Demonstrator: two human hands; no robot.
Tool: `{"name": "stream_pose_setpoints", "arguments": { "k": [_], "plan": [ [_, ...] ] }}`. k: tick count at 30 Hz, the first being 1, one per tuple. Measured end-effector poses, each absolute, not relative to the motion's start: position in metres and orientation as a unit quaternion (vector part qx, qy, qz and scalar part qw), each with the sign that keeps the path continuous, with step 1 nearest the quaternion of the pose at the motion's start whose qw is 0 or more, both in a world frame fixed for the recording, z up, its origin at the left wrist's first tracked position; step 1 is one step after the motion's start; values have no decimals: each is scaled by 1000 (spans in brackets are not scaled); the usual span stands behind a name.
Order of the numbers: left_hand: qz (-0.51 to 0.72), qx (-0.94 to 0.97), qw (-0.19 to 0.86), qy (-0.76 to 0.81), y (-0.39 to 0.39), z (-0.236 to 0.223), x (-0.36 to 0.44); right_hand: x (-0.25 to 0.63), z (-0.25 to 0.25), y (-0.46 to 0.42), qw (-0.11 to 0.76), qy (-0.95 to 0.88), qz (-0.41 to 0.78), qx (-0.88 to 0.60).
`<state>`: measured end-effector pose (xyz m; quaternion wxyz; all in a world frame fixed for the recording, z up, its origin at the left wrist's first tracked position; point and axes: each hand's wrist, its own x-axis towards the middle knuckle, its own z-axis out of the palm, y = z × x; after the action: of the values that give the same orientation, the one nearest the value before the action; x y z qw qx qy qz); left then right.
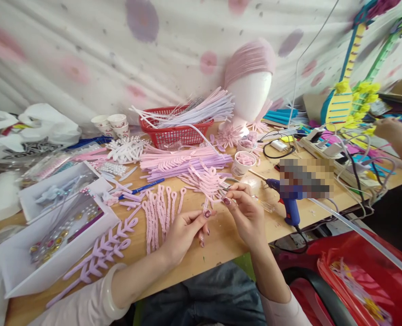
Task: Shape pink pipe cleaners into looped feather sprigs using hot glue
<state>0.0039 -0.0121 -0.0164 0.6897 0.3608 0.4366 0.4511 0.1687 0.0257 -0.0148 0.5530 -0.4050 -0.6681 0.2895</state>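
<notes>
My left hand [184, 231] is closed, thumb and forefinger pinching the lower part of a pink pipe cleaner [207, 204] above the table's front. My right hand [246, 215] pinches a strand of the same pipe cleaner between thumb and fingertips, a little to the right. Just behind the fingers lies a heap of bent pink pipe cleaner pieces [208, 181], partly covered by my right hand. To the left, several looped, twisted pink stems [158, 215] lie side by side. Lilac leaf sprigs [102, 251] rest beyond my left forearm.
A blue glue gun [291, 208] stands right of my right hand. Behind are a red basket [174, 133] of pipe cleaners, paper cups [241, 167] and a foam head [253, 95]. White bead boxes [61, 267] sit left. Another person's hand [393, 129] and power strips [343, 165] are at right.
</notes>
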Motion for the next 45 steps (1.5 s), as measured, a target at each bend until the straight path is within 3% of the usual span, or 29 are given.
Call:
{"name": "stream_pose_setpoints", "arguments": {
  "k": [16, 27, 31, 37, 45],
  "plan": [
    [445, 370, 691, 432, -15, -11, 5, 166, -12, 28, 519, -704, 187, -448],
    [450, 359, 695, 430, -16, -11, 5, 166, -7, 22, 517, -694, 180, -468],
    [452, 364, 684, 442, -16, -12, 5, 162, -10, 15, 556, -631, 254, -478],
    [453, 379, 674, 444, -15, -11, 5, 150, -8, 10, 548, -555, 420, -464],
    [451, 389, 669, 444, -16, -12, 5, 149, -9, 13, 557, -484, 492, -462]
  ]
}}
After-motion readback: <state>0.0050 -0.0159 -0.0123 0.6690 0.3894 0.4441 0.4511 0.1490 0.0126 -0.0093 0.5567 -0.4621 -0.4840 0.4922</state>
